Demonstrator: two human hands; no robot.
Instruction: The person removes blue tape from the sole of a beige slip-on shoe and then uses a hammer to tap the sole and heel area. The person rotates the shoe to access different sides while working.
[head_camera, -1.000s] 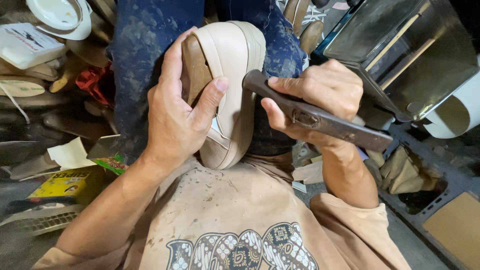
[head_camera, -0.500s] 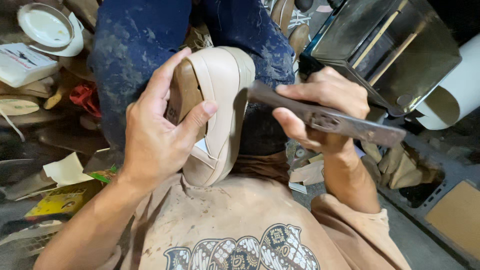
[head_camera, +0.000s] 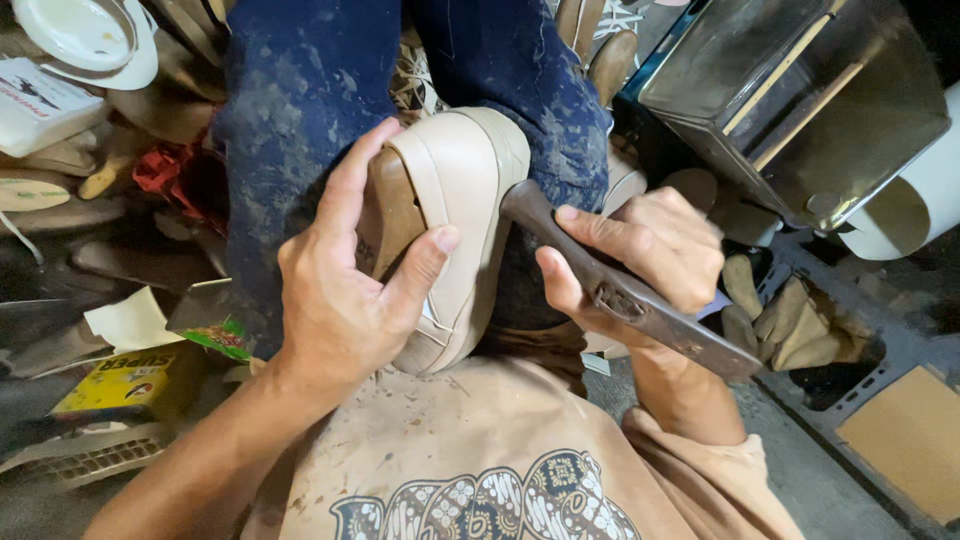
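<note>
The left hand (head_camera: 345, 300) wraps a beige wedge shoe (head_camera: 455, 220) that rests sole-up on the person's knee, against dark blue, dust-marked trousers (head_camera: 300, 110). The thumb presses on the pale sole, while the index finger stretches along the brown insole edge on the far side; the hand is closed firmly about the shoe. The right hand (head_camera: 640, 260) is clenched around the middle of a dark metal lasting tool (head_camera: 620, 290), whose blunt head touches the right side of the shoe's sole and whose long handle runs down and right past the wrist.

Compared with half a second ago, the shoe sits a little more upright and nearer the middle of the view, and the left thumb lies lower across the sole. The tool's head has moved in from just beside the shoe to press against its edge, and the right hand has slid closer to the shoe with it. A second ago the tool was also held slightly off the sole.

Around the work lie a yellow cardboard box (head_camera: 130, 385) at lower left, a white round lid (head_camera: 85, 35) at upper left, and a metal box (head_camera: 800, 100) at upper right.
</note>
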